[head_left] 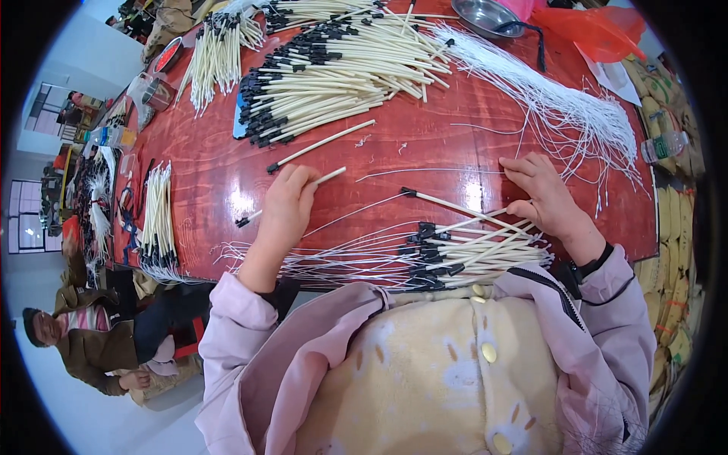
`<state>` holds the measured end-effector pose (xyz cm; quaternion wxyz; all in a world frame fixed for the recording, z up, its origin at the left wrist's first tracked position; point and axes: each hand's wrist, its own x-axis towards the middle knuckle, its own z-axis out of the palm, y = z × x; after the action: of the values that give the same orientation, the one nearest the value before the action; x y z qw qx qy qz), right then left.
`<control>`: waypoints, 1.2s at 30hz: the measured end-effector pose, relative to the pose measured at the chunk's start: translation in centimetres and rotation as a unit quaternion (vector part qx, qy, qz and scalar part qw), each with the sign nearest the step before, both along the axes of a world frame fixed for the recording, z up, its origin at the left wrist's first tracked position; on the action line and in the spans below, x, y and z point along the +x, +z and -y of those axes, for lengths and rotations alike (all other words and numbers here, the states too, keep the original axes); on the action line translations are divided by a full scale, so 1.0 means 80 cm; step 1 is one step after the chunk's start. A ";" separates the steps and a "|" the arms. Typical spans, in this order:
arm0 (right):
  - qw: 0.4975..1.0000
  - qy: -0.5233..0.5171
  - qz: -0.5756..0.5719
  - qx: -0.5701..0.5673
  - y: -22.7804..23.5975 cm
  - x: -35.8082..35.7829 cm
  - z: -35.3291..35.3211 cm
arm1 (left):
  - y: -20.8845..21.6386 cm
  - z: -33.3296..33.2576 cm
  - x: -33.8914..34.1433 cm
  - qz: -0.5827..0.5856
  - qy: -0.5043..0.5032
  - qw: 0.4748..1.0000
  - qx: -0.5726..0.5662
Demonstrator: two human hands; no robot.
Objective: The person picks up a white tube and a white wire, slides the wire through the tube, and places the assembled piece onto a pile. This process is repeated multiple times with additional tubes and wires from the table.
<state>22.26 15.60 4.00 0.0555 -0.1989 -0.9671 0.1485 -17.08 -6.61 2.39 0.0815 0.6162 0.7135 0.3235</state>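
Note:
My left hand (288,203) is closed round a thin cream stick (331,175); a small black clip tip (243,222) shows on the near-left side of that hand. My right hand (542,196) is open, its thumb apart from the bent fingers. One white string (425,170) runs along the table to its fingertips; a grip on it cannot be made out. Below that hand lies a pile of sticks with black clips (455,254), their white strings (334,262) trailing left. One clipped stick (447,203) slants across the top of this pile, close to my right thumb.
A large heap of clipped sticks (334,72) covers the far middle of the red table (425,148). White strings (553,98) lie bundled at far right, beside a metal bowl (489,17). A stick bundle (158,220) lies left. Another person (98,326) sits at left.

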 end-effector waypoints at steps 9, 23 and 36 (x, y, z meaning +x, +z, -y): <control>1.000 -0.008 0.001 0.008 0.000 -0.001 0.007 | -0.004 0.019 0.016 0.025 -0.009 0.999 -0.018; 0.999 -0.008 -0.004 0.036 -0.003 -0.008 0.011 | -0.003 0.013 0.024 0.010 -0.006 0.999 -0.044; 0.999 0.002 -0.003 0.037 0.000 -0.002 0.007 | -0.008 -0.035 0.021 -0.104 -0.064 0.991 -0.057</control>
<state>22.10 15.03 3.98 0.0654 -0.1944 -0.9722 0.1133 -15.37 -3.84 1.77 0.0625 0.6854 0.6942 0.2105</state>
